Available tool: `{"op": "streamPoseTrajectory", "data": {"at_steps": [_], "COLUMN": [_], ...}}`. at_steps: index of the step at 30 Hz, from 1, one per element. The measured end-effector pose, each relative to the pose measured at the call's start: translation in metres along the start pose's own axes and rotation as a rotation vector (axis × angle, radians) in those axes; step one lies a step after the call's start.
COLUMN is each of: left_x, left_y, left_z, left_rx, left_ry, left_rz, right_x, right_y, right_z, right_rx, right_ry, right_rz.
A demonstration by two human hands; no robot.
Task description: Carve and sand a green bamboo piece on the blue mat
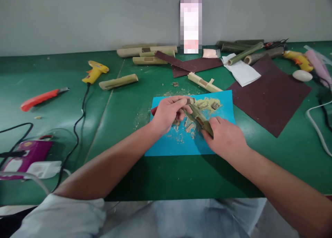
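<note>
My right hand (228,137) is wrapped round the near end of a green bamboo tube (198,115) with an opening cut in its side. The tube tilts up and away to the left over a blue sheet (166,146). At its far end my left hand (168,113) is closed, its fingers touching or nearly touching the bamboo. It grips a small dusty brown piece (190,101) whose kind I cannot make out. Something red (154,111) shows behind that hand, mostly hidden. Pale green bamboo dust (204,104) and brown scraps (190,127) lie on the sheet.
Cut bamboo pieces (118,82) lie along the back. Dark brown sheets (272,96) and white paper (242,72) are at right. On the left are a yellow hot-glue gun (92,72), its black cord (75,127), a red utility knife (40,99) and a purple power strip (38,153).
</note>
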State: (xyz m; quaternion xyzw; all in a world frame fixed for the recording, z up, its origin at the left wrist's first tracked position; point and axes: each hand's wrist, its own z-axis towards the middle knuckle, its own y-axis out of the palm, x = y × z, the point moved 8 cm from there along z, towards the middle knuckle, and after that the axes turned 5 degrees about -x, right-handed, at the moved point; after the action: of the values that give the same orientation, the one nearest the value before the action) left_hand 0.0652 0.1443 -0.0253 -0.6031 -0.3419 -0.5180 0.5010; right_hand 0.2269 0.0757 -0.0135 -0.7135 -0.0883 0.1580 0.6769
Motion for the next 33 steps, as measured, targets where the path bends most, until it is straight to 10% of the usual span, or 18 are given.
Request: {"op": "streamPoseTrajectory", "data": {"at_steps": [17,33], "left_x": [0.024,0.028], "left_y": [0.016,0.013], "left_z": [-0.011,-0.014], "left_rx": [-0.095,-0.066], "left_ry": [0.449,0.552], "left_rz": [0.794,0.900], "right_x": [-0.001,-0.002], "right_y": [0.000,0.000], "right_z": [0.000,-0.002], "right_rx": [-0.019,-0.003], "right_ry": [-0.012,-0.012], "right_rz": [0.013,-0.024]}}
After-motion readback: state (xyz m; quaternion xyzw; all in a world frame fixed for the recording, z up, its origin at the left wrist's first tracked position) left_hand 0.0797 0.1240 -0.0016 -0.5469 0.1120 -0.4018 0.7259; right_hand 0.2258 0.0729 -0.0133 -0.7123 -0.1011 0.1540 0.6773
